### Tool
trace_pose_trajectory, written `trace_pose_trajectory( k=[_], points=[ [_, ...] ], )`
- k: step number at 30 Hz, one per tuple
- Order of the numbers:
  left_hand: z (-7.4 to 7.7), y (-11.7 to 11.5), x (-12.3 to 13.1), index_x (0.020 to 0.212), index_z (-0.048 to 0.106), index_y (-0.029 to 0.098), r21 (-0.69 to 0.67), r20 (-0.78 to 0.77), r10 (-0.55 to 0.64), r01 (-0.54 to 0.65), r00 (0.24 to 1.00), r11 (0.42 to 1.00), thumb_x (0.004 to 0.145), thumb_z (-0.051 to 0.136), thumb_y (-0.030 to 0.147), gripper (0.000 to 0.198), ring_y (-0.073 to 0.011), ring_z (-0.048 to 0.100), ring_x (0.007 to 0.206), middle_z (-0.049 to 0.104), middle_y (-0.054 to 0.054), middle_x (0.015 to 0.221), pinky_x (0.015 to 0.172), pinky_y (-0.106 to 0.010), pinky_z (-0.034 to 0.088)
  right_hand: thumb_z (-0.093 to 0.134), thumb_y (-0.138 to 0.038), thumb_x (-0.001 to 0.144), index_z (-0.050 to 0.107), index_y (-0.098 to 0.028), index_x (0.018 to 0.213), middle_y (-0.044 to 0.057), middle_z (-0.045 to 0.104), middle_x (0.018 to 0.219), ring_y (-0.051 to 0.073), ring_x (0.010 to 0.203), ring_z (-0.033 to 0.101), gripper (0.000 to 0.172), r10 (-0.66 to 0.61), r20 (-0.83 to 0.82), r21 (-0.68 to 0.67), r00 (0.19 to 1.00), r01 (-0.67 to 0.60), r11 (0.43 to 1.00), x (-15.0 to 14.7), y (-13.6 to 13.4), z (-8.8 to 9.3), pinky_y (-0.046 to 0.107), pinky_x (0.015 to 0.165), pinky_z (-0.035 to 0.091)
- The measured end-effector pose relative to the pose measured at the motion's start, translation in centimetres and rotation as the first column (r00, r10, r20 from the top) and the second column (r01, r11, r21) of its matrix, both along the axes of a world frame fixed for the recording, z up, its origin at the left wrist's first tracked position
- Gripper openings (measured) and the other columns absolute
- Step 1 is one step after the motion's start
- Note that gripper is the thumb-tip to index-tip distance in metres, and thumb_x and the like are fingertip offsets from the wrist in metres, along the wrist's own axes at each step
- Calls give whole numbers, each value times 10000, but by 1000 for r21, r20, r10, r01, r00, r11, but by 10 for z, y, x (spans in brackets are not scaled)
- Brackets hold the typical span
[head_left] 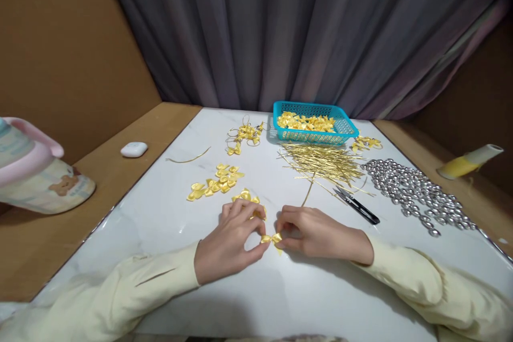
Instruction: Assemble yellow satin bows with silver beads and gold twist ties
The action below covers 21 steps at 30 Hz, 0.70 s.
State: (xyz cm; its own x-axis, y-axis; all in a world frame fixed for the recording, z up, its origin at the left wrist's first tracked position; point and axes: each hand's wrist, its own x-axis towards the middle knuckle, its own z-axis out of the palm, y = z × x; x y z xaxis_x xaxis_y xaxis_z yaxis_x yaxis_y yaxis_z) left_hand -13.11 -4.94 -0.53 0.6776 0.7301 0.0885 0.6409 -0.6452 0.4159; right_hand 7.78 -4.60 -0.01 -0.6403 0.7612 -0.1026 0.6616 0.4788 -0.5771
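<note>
My left hand (230,240) and my right hand (316,232) meet low over the white table (160,219), both pinching one small yellow ribbon bow (271,238) between their fingertips. A thin gold wire (308,195) rises from behind my right hand's fingers toward the wire pile. Just beyond my left hand's knuckles lie a few more yellow bows (246,196). Pale yellow sleeves cover both forearms.
A blue basket (344,125) of yellow bows stands at the back, with a heap of gold wire ties (324,163) before it. Black snips (356,206) and silver bells (417,189) lie right. Loose bows (216,181), finished bows (244,133), a white case (134,149), a pink-handled cup (36,171).
</note>
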Motion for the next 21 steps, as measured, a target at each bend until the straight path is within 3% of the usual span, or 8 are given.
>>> trace_pose_trajectory(
  k=[21],
  points=[
    [1,-13,5,716,559,198,136,26,123,-126,992,983,775,578,243,76,-215,436,994,613,19,911,796,-380,224,492,-288,833,568,-207,856,-3,597,863,114,640,552,114,-118,131,109,984,104,989,-4,-17,-2,240,517,229]
  ],
)
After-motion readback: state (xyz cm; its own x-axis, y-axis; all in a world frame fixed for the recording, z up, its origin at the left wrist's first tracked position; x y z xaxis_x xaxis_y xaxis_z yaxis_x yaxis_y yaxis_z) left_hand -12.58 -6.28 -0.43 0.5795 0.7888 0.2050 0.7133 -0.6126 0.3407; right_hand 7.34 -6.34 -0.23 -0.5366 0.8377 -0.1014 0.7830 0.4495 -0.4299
